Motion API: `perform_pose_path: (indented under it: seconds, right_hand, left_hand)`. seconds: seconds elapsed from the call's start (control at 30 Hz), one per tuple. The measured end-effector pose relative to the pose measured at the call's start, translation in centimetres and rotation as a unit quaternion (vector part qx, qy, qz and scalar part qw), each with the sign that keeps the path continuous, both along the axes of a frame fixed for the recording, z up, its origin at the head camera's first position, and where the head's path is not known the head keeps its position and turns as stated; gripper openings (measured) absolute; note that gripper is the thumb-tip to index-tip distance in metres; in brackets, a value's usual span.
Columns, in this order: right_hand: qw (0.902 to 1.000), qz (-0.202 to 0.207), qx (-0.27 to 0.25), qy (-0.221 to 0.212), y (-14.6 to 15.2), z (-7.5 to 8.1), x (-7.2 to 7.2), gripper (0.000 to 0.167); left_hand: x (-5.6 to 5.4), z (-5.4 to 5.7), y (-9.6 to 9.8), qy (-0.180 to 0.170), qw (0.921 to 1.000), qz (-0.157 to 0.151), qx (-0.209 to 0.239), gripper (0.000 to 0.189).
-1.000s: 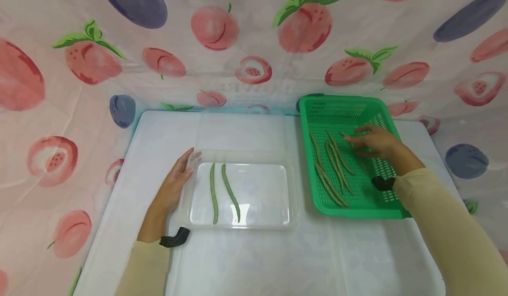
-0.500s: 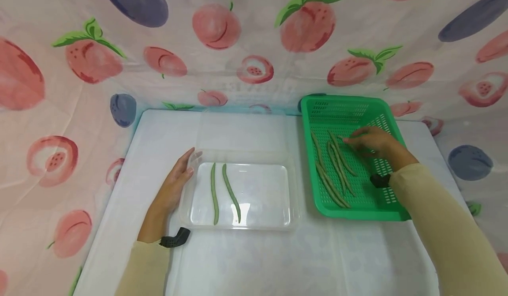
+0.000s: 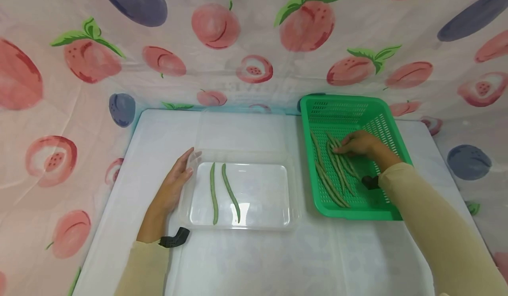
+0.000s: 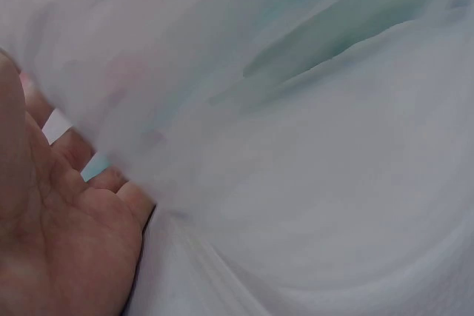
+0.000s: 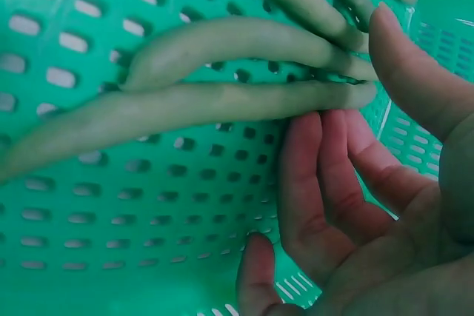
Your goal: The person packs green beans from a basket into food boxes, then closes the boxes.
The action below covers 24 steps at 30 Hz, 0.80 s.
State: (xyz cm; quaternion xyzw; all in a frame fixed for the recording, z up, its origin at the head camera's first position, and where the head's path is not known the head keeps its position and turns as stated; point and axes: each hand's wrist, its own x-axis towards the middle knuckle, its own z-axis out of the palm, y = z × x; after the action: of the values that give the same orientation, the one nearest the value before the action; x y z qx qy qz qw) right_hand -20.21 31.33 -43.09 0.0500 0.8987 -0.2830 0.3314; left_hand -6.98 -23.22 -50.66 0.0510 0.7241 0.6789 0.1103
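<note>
My left hand (image 3: 174,183) rests against the left side of a clear plastic container (image 3: 293,190). In the left wrist view its palm (image 4: 67,249) shows beside the blurred container wall (image 4: 311,160), which partly covers the fingers. Two green beans, a left one (image 3: 214,194) and a right one (image 3: 231,192), lie apart on the container floor. Inside a green perforated basket (image 3: 317,205), my right hand (image 3: 359,144) holds bean ends between thumb and fingers. Close up, its fingertips (image 5: 305,127) touch the underside of the nearest green bean (image 5: 170,109), with further beans toward the thumb (image 5: 400,53).
More green beans (image 3: 329,185) lie along the basket's left side. A white-covered table (image 3: 258,260) carries both vessels. Behind and beside it hangs a fruit-printed cloth (image 3: 166,93). A clear flat piece (image 3: 242,130) lies behind the container.
My right hand has moved left and lower in the basket onto the group of beans, bringing the bean at its fingertips closer to the others. The left hand and container stay put.
</note>
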Motion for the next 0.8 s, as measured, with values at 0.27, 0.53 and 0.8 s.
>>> perform_pose_path:
  seconds: [0.27,0.53,0.8]
  right_hand:
    - [0.9998,0.006,0.013,0.016,0.0,-0.7,0.1,0.056]
    - [0.9997,0.007,-0.006,0.021,0.0,0.7,0.7,0.056]
    - [0.9949,-0.039,-0.092,-0.009,0.2,2.2,0.9,0.068]
  left_hand:
    - [0.1,0.1,0.1,-0.002,0.9999,-0.001,0.01,0.058]
    - [0.0,-0.2,0.0,0.003,1.0,0.003,-0.005,0.058]
    - [-0.1,-0.3,0.0,0.012,0.9999,0.001,-0.003,0.057]
